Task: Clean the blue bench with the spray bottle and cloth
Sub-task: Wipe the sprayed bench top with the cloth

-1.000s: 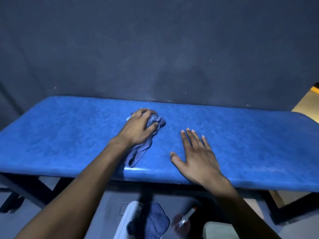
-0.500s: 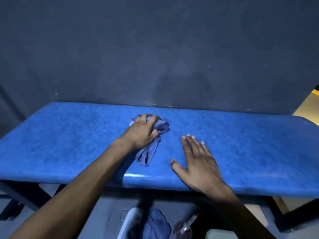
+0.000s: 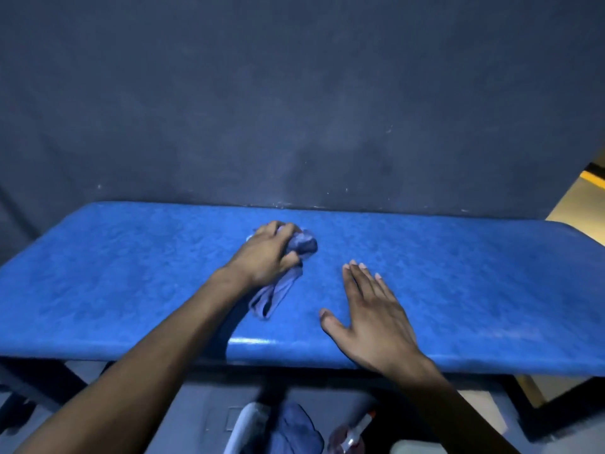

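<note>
A person's left hand [image 3: 266,253] grips a bunched blue cloth [image 3: 296,257] against the middle of the blue padded tabletop [image 3: 474,283], fingers curled tight around the wad while a loose tail of fabric trails back toward the near edge. The right hand [image 3: 373,317] lies flat just beside it, palm down, fingers spread and holding nothing. Below the near edge, on the floor, stands the spray bottle [image 3: 352,435], its white nozzle with an orange tip visible, next to a heap of dark blue fabric [image 3: 294,430]. A dark blue wall [image 3: 294,93] rises directly behind the bench.
</note>
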